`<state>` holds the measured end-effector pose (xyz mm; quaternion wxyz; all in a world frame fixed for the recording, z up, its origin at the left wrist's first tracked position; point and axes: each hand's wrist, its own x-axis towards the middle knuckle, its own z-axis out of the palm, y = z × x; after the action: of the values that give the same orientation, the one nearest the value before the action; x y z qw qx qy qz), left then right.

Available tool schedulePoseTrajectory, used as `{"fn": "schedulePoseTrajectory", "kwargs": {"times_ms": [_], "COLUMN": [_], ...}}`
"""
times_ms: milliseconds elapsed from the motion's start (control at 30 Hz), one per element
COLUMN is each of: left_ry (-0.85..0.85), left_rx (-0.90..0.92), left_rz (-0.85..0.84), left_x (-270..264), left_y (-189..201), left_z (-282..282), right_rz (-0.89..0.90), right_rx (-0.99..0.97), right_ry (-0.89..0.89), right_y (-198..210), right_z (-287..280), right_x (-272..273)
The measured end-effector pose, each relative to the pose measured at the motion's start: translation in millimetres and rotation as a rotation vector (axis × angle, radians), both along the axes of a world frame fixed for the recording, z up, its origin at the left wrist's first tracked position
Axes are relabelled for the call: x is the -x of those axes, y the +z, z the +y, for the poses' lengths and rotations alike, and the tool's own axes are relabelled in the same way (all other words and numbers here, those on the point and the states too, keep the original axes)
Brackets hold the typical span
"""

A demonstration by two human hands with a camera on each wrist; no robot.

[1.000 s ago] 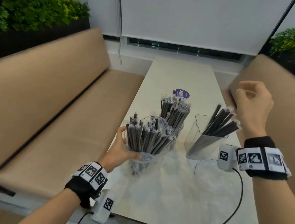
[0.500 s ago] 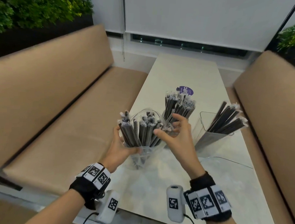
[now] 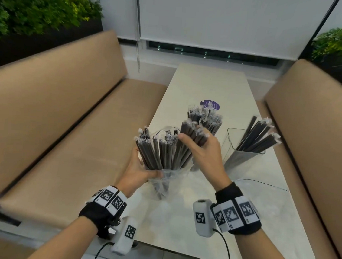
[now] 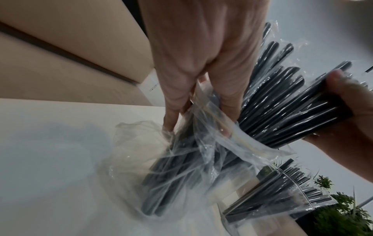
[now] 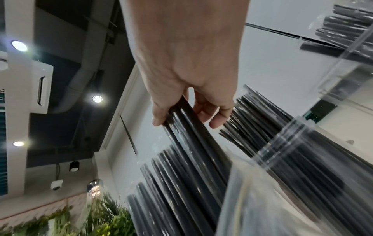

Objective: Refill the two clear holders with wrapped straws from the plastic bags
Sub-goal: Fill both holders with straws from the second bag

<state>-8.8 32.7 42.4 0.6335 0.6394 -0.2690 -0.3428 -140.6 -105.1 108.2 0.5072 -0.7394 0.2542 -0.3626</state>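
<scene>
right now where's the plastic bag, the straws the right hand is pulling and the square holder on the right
plastic bag (image 3: 165, 177): head view, clear film below the left thumb
pulled straws (image 3: 193, 133): head view, dark shafts by the right fingers
square holder (image 3: 231, 159): head view, clear left wall

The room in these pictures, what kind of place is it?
Probably a cafe or drinks shop seating booth: tan padded benches flank a narrow pale table, and clear holders on it are stocked with wrapped black straws. Hedge plants line the bench backs.
</scene>
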Motion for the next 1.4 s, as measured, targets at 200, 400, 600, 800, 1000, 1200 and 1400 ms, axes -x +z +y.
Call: {"fn": "schedulePoseTrajectory", "kwargs": {"times_ms": [200,400,600,800,1000,1200,1400], "left_ry": [-0.057,-0.068,-0.074,-0.068,-0.055,-0.05,-0.038], "left_rx": [-0.037,-0.063,-0.092,-0.088,-0.074,-0.06,-0.048], "left_rz": [0.033,0.027,0.021,0.033,0.038,0.01,0.008], "left_x": [6.6,7.5,7.6,7.5,7.7,6.5,5.3], "left_y": [2.7,4.2,1.2,0.9,-2.4,-4.1,-6.8], "left_z": [-4.3,-5.8,-6.1,-6.7,-5.1,-5.5,-5.8], "right_rz": [-0.031,-0.128,-0.253,-0.513,-0.518,-0.084,-0.052], "right_rx": [-0.041,-0.067,-0.16,-0.219,-0.09,0.12,0.03], "right_ry": [-0.034,-0.064,-0.081,-0.16,-0.426,-0.633,-0.72], "right_y": [17.5,46.8,77.6,137.7,147.1,58.4,33.6], "right_z": [-9.5,-17.5,-23.7,-73.1,-134.3,-135.3,-149.6], "right_x": [2.3,5.6,19.2,55.8,84.8,51.7,49.6]}}
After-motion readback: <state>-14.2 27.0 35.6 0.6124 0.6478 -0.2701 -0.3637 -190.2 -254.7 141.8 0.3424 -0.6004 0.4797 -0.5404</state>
